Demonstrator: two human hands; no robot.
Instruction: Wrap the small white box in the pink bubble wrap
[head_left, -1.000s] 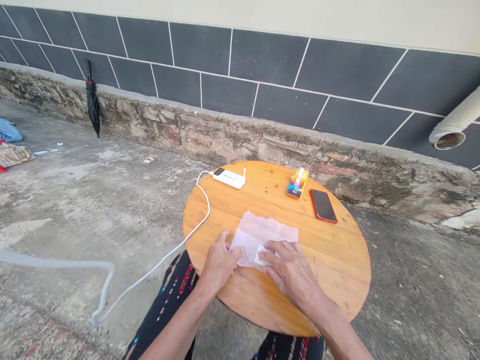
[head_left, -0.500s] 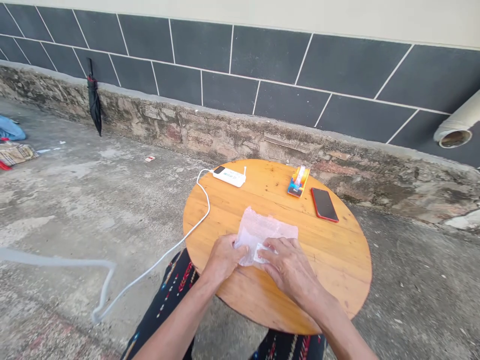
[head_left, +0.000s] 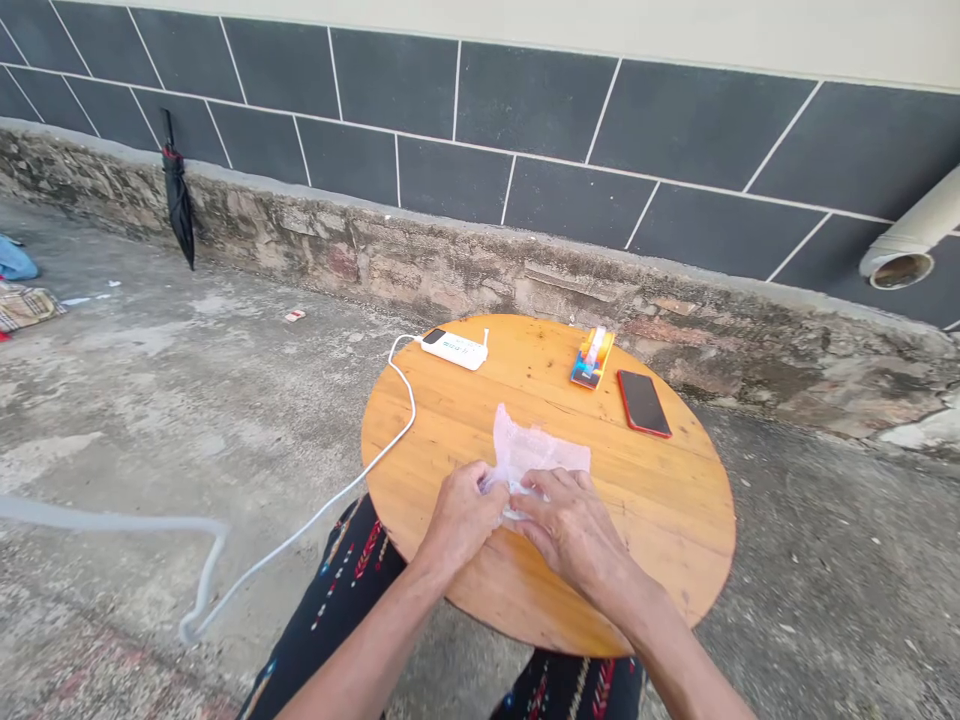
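Now, the left edge of the pale pink sheet (head_left: pixel 544 452), near the centre of the frame, has been lifted and drawn inward, whereas half a second ago it was spread flatter. It is pinched between thumb and fingers by the left hand (head_left: pixel 465 508), which has been brought rightward until its fingertips almost meet those of the right hand (head_left: pixel 574 515). The right hand is laid over the sheet's near part with fingers bent; whether anything is gripped by it cannot be told. The small white piece, seen earlier under its fingertips, is now mostly covered. On the round wooden table (head_left: pixel 427 430), the white device (head_left: pixel 454 350) at upper centre, and the tape dispenser (head_left: pixel 591 358) and red-edged phone (head_left: pixel 643 403) right of centre, have been left in their places.
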